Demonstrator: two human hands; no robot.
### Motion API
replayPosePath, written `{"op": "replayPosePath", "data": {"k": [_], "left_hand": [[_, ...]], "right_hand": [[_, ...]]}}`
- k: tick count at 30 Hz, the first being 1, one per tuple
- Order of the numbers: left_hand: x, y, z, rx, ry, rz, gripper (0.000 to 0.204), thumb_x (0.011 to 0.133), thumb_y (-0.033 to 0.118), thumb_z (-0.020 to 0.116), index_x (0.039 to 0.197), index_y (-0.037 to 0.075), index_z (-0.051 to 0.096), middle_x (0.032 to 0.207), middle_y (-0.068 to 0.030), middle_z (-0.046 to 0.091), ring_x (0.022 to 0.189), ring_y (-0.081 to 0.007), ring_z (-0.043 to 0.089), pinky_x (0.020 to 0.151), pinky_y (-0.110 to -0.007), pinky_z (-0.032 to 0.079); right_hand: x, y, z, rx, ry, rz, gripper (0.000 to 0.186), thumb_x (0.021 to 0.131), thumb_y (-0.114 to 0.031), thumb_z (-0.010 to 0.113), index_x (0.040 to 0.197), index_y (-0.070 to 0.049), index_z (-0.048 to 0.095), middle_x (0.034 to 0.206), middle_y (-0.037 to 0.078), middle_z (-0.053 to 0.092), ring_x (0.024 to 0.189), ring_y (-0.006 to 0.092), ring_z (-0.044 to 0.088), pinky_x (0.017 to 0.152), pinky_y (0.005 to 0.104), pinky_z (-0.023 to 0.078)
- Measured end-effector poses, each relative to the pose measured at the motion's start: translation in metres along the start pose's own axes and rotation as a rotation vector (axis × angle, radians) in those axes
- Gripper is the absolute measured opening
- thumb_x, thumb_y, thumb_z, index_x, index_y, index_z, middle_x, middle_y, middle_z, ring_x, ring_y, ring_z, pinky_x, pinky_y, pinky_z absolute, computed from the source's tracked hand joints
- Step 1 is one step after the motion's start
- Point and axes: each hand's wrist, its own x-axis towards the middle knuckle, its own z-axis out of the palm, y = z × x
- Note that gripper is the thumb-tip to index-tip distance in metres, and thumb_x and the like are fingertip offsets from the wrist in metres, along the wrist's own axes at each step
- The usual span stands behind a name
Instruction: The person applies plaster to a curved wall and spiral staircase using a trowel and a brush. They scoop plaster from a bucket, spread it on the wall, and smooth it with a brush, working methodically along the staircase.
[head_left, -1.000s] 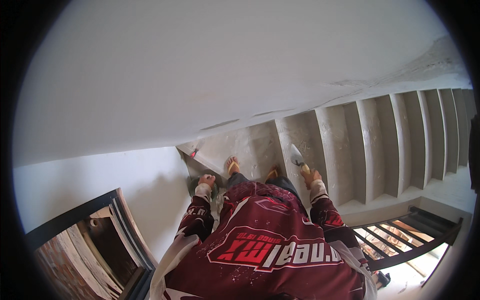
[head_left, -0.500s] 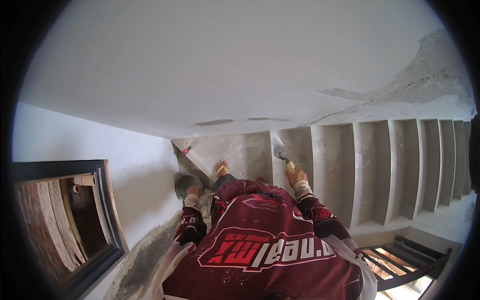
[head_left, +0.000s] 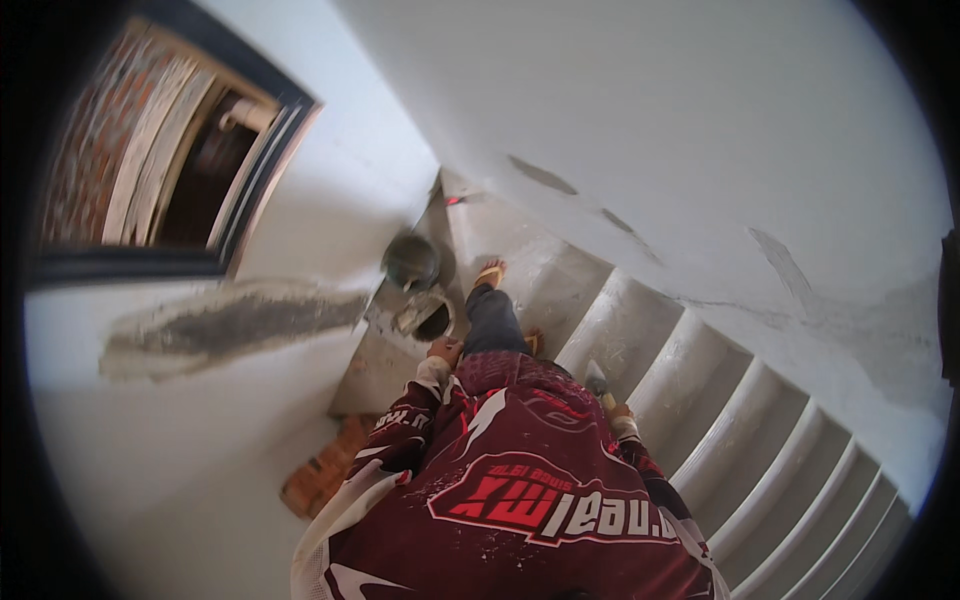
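Note:
My right hand (head_left: 618, 412), low beside my maroon printed jersey, is shut on a trowel (head_left: 596, 378) with a pale handle and grey blade, held over the stairs (head_left: 680, 375). My left hand (head_left: 444, 350) hangs by my waist near a mortar-smeared container (head_left: 427, 318) with a dark inside; its fingers are blurred, so their grip is unclear. Just above that container sits a dark green bucket (head_left: 408, 260). My sandalled left foot (head_left: 490, 273) is on the landing (head_left: 500, 225), where a small red item (head_left: 456, 200) lies near the corner.
A smooth wall (head_left: 700, 120) with grey patches borders the stairs, which descend toward the lower right. On the left wall are a dark-framed opening (head_left: 270, 150), showing brick and boards, and a long rough mortar patch (head_left: 230, 325). Orange blocks (head_left: 320, 468) lie below the landing's edge.
My view has swung left, bringing both containers, the wall patch and the orange blocks into fuller view. The trowel and my right hand have dropped closer to my body.

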Motion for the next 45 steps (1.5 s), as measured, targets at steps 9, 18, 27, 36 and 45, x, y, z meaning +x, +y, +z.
{"op": "replayPosePath", "data": {"k": [9, 18, 27, 36, 45], "left_hand": [[-0.104, -0.144, 0.052, 0.155, -0.152, -0.245, 0.05, 0.081, 0.045, 0.061, 0.103, 0.001, 0.069, 0.105, -0.0195, 0.068, 0.098, -0.0333, 0.065, 0.087, -0.039, 0.049], [-0.097, -0.107, 0.032, -0.154, -0.036, -0.251, 0.052, 0.078, 0.05, 0.06, 0.1, 0.005, 0.071, 0.099, -0.0164, 0.069, 0.095, -0.0324, 0.066, 0.087, -0.042, 0.05], [-0.095, -0.116, 0.022, -0.265, 0.057, -0.217, 0.075, 0.072, 0.068, 0.063, 0.111, 0.004, 0.067, 0.106, -0.0209, 0.067, 0.098, -0.0324, 0.065, 0.088, -0.039, 0.049], [-0.097, -0.244, 0.065, -0.15, -0.02, -0.439, 0.054, 0.079, 0.053, 0.059, 0.089, 0.002, 0.072, 0.079, -0.0173, 0.068, 0.077, -0.03, 0.067, 0.073, -0.042, 0.051], [0.085, -0.457, 0.051, 0.087, -0.144, -0.376, 0.064, 0.079, 0.056, 0.06, 0.118, 0.007, 0.064, 0.123, -0.0205, 0.06, 0.112, -0.034, 0.059, 0.09, -0.044, 0.048]], "right_hand": [[0.066, -0.005, -0.03, -0.23, -0.054, -0.199, 0.054, 0.076, -0.049, 0.069, 0.092, 0.003, 0.067, 0.084, 0.018, 0.069, 0.075, 0.0299, 0.068, 0.065, 0.0405, 0.054], [0.114, -0.092, -0.075, 0.207, -0.016, -0.255, 0.044, 0.08, -0.043, 0.067, 0.09, -0.002, 0.059, 0.068, 0.012, 0.059, 0.053, 0.0255, 0.059, 0.047, 0.0398, 0.048], [0.075, -0.148, -0.042, 0.049, -0.251, -0.197, 0.037, 0.083, -0.036, 0.07, 0.086, -0.002, 0.056, 0.057, 0.009, 0.05, 0.041, 0.022, 0.047, 0.037, 0.0389, 0.04], [0.099, -0.224, 0.047, 0.07, 0.077, -0.378, 0.058, 0.078, -0.036, 0.072, 0.109, 0.007, 0.05, 0.074, 0.019, 0.064, 0.054, 0.0293, 0.063, 0.046, 0.0397, 0.05], [0.138, -0.388, 0.206, 0.037, -0.279, -0.744, 0.032, 0.085, -0.038, 0.063, 0.11, -0.019, 0.059, 0.086, 0.004, 0.062, 0.072, 0.0222, 0.062, 0.059, 0.0427, 0.051]]}}
